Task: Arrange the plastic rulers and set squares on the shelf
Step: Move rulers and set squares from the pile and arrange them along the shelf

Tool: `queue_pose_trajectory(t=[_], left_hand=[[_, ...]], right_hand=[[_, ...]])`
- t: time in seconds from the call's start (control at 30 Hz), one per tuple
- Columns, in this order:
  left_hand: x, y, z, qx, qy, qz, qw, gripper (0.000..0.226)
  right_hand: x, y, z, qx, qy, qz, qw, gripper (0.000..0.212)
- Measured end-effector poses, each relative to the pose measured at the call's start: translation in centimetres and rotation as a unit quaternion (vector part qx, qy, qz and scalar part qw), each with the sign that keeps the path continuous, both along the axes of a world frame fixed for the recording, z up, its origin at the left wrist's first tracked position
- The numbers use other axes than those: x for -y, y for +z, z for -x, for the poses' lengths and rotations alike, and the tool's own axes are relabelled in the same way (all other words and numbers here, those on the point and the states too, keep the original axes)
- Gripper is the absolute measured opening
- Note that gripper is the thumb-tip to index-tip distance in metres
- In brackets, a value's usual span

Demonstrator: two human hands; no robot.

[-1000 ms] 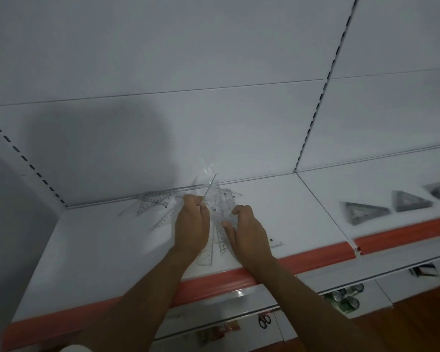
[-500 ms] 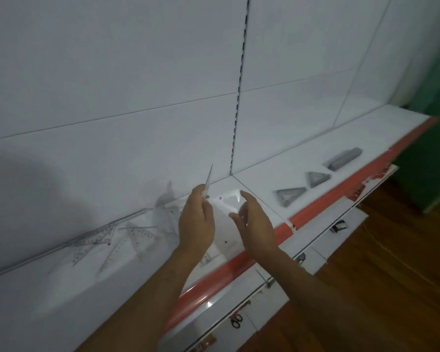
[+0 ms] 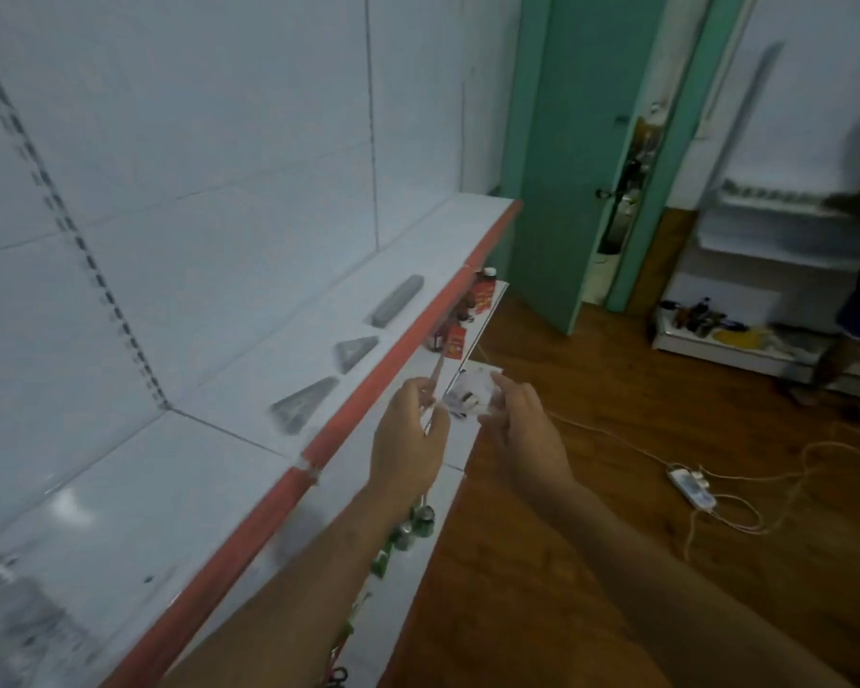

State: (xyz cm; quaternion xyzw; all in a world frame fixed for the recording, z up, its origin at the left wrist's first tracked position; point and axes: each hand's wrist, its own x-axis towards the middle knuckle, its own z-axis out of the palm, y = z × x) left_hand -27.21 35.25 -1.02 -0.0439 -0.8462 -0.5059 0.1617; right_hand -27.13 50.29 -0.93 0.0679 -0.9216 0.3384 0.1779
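Both hands off the shelf (image 3: 249,389): left grip (image 3: 408,439) pinching clear rulers (image 3: 437,384), right grip (image 3: 522,419) holding set square (image 3: 470,392); three stacks (image 3: 303,404) on shelf.

Both forearms reach up from the lower frame to its middle. Left hand (image 3: 408,434) pinches with curled fingers; right hand (image 3: 527,429) likewise, just beside it.

Open white shelf (image 3: 180,489) is lying left of the red edge strip (image 3: 368,404); farther along that strip, two set-square stacks (image 3: 301,404) and a ruler stack (image 3: 398,300) are taking up room, with bare gaps showing between them.
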Motion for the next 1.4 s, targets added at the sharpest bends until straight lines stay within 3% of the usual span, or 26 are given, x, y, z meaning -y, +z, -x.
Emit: queue_pose_trajectory(t=[0.27,0.5,0.87,1.07,1.4], left_hand=[[-13.4,-0.5,5.7,0.049,-0.027,0.03,0.998,0.014],[-17.5,-1.6,9.0,0.075,-0.017,0.057,0.995,0.013],[-17.1,-2.2,20.1,0.109,0.019,0.066,0.992,0.028],[-15.4,-0.8,26.4,0.081,0.049,0.054,0.994,0.027],[-9.0,-0.9,31.2,0.054,0.17,0.09,0.98,0.027]], right_hand=[[-13.7,-0.2,4.0,0.016,-0.035,-0.016,0.999,0.051],[-18.1,-2.2,8.2,0.035,-0.032,0.009,0.999,0.047],[-18.1,-2.8,19.9,0.04,-0.02,-0.017,0.999,0.046],[-16.7,-1.1,27.4,0.031,-0.005,-0.046,0.998,0.045],[-10.1,-1.6,36.9,0.009,0.131,-0.07,0.989,0.042]])
